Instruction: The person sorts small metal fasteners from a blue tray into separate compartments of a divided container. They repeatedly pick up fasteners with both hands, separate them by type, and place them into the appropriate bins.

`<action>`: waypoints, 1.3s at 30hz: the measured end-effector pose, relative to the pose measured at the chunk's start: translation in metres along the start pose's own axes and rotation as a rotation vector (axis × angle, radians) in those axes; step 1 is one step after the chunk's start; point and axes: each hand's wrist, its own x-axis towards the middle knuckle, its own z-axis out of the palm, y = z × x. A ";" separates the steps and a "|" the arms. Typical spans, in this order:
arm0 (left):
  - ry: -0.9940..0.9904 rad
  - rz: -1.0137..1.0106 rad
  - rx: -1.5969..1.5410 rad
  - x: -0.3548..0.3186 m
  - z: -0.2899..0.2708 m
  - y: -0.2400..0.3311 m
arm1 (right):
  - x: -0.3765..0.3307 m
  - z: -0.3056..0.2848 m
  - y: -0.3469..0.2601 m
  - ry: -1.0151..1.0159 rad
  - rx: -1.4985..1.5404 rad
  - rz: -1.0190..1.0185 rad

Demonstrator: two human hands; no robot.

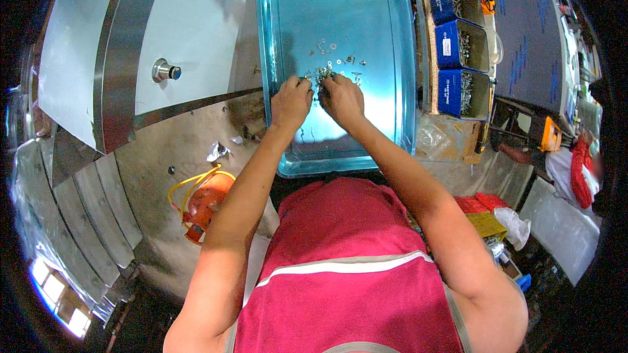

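A blue-tinted rectangular tray [340, 10] with a raised rim lies in front of me. On its floor is a small heap of metal fasteners [325, 72], screws and washers by their look, with loose washers [333, 46] scattered beyond and to the right. At the heap's left edge is my left hand [292, 99], thumb and fingers pinched together. Fingers curled downward, my right hand [344, 100] reaches into the heap's right side, closed at the tips. What either hand pinches is too small and partly hidden to name.
Blue bins [463, 95] of metal fasteners stand in a row right of the tray. A grey metal panel with a round knob [166, 70] is at left. An orange cylinder with a yellow hose [208, 199] stands lower left. Another person [568, 173] is at far right.
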 end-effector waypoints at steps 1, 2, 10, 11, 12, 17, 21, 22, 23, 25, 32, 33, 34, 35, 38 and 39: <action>-0.015 -0.002 -0.013 -0.001 0.000 -0.001 | -0.001 0.000 0.000 0.012 -0.002 -0.028; -0.011 0.002 0.009 0.000 0.002 -0.001 | -0.001 0.001 -0.001 -0.010 -0.011 -0.033; 0.091 -0.195 -0.389 0.006 0.009 -0.008 | -0.006 0.000 0.009 -0.081 0.709 0.305; 0.043 -0.325 -0.629 0.008 0.008 -0.011 | -0.006 -0.001 0.011 -0.124 0.948 0.490; -0.004 -0.454 -0.868 0.011 0.006 -0.014 | -0.010 -0.004 0.016 -0.078 1.394 0.660; -0.041 -0.566 -1.116 0.027 -0.002 -0.023 | -0.013 -0.019 0.033 0.002 1.429 0.682; 0.029 -0.040 -0.255 0.028 -0.005 -0.017 | -0.008 -0.028 0.038 -0.010 1.272 0.679; -0.012 0.018 -0.147 0.028 -0.006 -0.016 | -0.007 -0.031 0.038 -0.032 1.244 0.686; -0.053 0.071 -0.036 0.028 -0.007 -0.014 | -0.006 -0.033 0.038 -0.053 1.216 0.692; -0.083 0.073 0.046 0.029 -0.005 -0.012 | -0.004 -0.034 0.038 -0.050 1.249 0.706; 0.092 -0.092 -0.346 0.039 0.015 -0.021 | 0.006 -0.026 0.043 0.082 1.096 0.619; 0.045 -0.218 -0.743 0.043 0.013 -0.025 | 0.009 -0.025 0.045 0.103 1.024 0.534; -0.048 -0.376 -1.135 0.047 0.010 -0.030 | 0.013 -0.025 0.045 0.121 0.928 0.483; -0.138 -0.566 -1.514 0.052 0.007 -0.033 | 0.017 -0.024 0.044 0.123 0.825 0.465; -0.061 -0.464 -1.384 0.072 0.000 -0.028 | 0.037 -0.026 0.039 0.102 0.522 0.305; -0.027 -0.445 -1.099 0.076 0.000 -0.023 | 0.043 -0.025 0.035 0.087 0.448 0.302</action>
